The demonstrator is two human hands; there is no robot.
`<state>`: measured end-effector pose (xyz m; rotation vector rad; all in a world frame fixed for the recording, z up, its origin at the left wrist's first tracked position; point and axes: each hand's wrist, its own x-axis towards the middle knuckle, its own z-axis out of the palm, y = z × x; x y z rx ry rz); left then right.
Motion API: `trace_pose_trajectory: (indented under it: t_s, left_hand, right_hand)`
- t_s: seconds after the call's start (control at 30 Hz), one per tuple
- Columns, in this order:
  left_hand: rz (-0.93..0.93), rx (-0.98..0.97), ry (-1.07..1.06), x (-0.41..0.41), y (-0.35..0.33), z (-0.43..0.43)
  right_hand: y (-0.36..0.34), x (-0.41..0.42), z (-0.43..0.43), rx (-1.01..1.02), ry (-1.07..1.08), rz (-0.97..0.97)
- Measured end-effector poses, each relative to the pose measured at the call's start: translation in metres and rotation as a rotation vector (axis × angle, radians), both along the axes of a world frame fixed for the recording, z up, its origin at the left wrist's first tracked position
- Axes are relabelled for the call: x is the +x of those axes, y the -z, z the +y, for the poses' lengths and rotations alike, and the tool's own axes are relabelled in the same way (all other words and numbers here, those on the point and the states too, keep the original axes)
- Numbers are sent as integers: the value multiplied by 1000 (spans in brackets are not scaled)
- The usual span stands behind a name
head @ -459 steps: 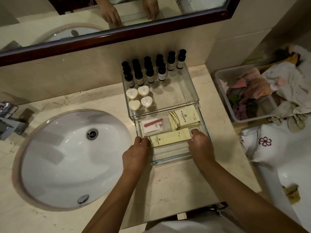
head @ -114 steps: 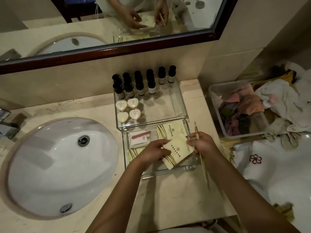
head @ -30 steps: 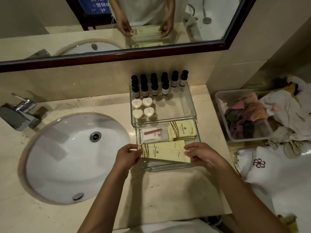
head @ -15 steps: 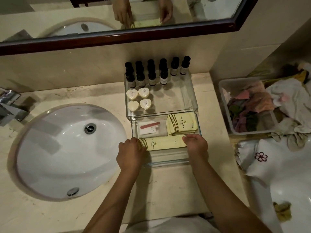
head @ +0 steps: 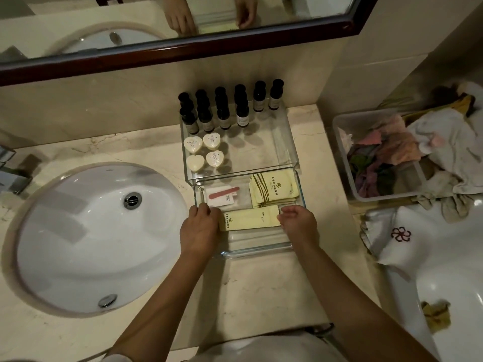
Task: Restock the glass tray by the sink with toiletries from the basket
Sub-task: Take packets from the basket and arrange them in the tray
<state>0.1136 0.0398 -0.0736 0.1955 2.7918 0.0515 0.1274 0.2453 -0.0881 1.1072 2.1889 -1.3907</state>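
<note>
The glass tray (head: pixel 258 250) stands on the counter to the right of the sink (head: pixel 78 244). Its back section holds several dark bottles (head: pixel 222 111) and heart-shaped soaps (head: pixel 203 152). The front section holds a nail-file packet (head: pixel 223 195), a stack of square yellow packets (head: pixel 271 188) and long yellow packets (head: pixel 251 218) lying crosswise. My left hand (head: pixel 200 228) grips the left end of the long packets and hides it. My right hand (head: pixel 298 223) pinches their right end with its fingertips.
A clear plastic bin (head: pixel 366 116) full of coloured cloths sits at the right, with crumpled towels over its far side. A white towel with a flower emblem (head: pixel 400 233) lies below it. A faucet (head: pixel 10 173) is at the left edge, and a mirror (head: pixel 287 30) lines the wall.
The long yellow packets went from held above the tray's front edge down into the front section. Both hands stay at their ends; since half a second ago little has moved.
</note>
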Motion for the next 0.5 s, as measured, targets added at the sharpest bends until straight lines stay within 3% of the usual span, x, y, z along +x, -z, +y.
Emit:
trace_pose_trajectory:
  t_s: [0.5]
  left_hand:
    - [-88, -123, -128, -3, -10, 17]
  right_hand:
    - [2, -2, 5, 74, -154, 34]
